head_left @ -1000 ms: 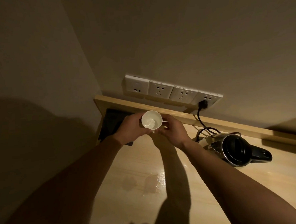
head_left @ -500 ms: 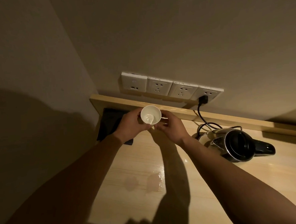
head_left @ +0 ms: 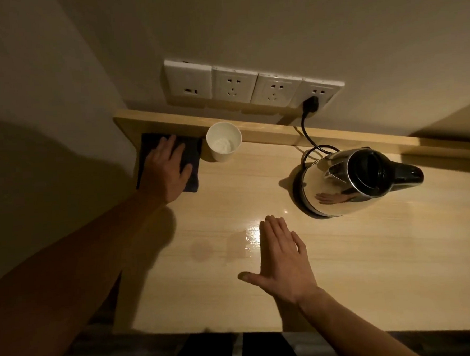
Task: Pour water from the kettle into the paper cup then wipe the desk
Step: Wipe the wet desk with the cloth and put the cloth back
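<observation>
A white paper cup (head_left: 223, 141) stands upright on the desk by the back ledge, with water in it. Just left of it lies a dark cloth (head_left: 191, 153), and my left hand (head_left: 167, 168) rests flat on top of it, fingers spread. My right hand (head_left: 284, 260) lies open and flat on the wooden desk (head_left: 371, 265), holding nothing. A water spill (head_left: 245, 244) shines right beside its fingertips, with a round damp mark to the left. The steel kettle (head_left: 347, 182) sits on its base at the right, black handle pointing right.
A black cord (head_left: 306, 130) runs from the kettle base to the rightmost of several wall sockets (head_left: 253, 86). A raised wooden ledge (head_left: 336, 140) lines the back of the desk. A wall closes the left side. The desk's front edge is near my body.
Both hands let go of the cup, which now stands on the desk. My left hand moved onto the dark cloth; my right hand drew back and lies flat near the spill.
</observation>
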Motion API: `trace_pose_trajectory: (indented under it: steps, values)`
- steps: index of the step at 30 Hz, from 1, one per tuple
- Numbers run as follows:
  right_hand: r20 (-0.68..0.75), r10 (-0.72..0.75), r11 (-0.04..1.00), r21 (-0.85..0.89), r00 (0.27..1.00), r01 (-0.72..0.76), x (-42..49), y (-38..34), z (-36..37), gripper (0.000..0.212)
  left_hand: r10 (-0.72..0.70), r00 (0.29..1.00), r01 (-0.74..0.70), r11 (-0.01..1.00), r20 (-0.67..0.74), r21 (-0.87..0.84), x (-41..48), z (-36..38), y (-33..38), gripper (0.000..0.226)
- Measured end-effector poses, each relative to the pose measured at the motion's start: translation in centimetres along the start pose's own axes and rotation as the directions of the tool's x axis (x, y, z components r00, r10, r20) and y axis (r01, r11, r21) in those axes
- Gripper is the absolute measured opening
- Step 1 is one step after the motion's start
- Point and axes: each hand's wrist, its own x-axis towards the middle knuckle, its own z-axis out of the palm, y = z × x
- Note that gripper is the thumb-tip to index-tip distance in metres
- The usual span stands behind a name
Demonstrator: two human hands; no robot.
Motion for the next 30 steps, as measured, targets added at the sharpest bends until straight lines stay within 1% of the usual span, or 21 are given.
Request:
trace_pose_trajectory:
  steps: [4,10,12,15,18,20,30]
  values:
    - [0.039,0.001,0.998,-0.061,0.999,0.001,-0.1,-0.1,1.8,0.138,-0.017,0.998,0.013,0.998,0.055,0.069,0.7,0.6,0.1,0.069]
    - [-0.015,-0.02,0.994,-0.109,1.0,0.018,0.0,0.4,3.1,0.136,0.064,0.997,-0.055,0.978,-0.037,0.203,0.6,2.2,-1.2,0.071]
    - [-0.037,-0.024,0.993,-0.117,0.999,0.02,0.1,0.5,3.5,0.135,0.026,1.0,-0.024,0.972,-0.007,0.232,0.6,2.3,-0.9,0.076]
    - [-0.055,-0.033,0.992,-0.121,0.998,0.026,0.0,0.7,3.8,0.134,-0.02,0.997,-0.001,0.964,0.076,0.265,0.8,2.2,-0.6,0.081]
    - [-0.065,-0.041,0.989,-0.142,0.997,0.032,0.0,0.9,4.2,0.133,-0.045,0.993,0.012,0.959,0.108,0.284,0.8,2.0,-0.5,0.083]
    - [-0.096,-0.051,0.989,-0.141,0.994,0.037,0.1,0.9,4.4,0.132,-0.051,0.992,0.017,0.958,0.113,0.288,0.8,1.9,-0.4,0.085]
    - [-0.119,-0.03,0.988,-0.157,0.992,0.011,0.0,0.6,4.6,0.134,-0.022,0.995,-0.006,0.961,0.098,0.275,0.1,1.8,-0.5,0.086]
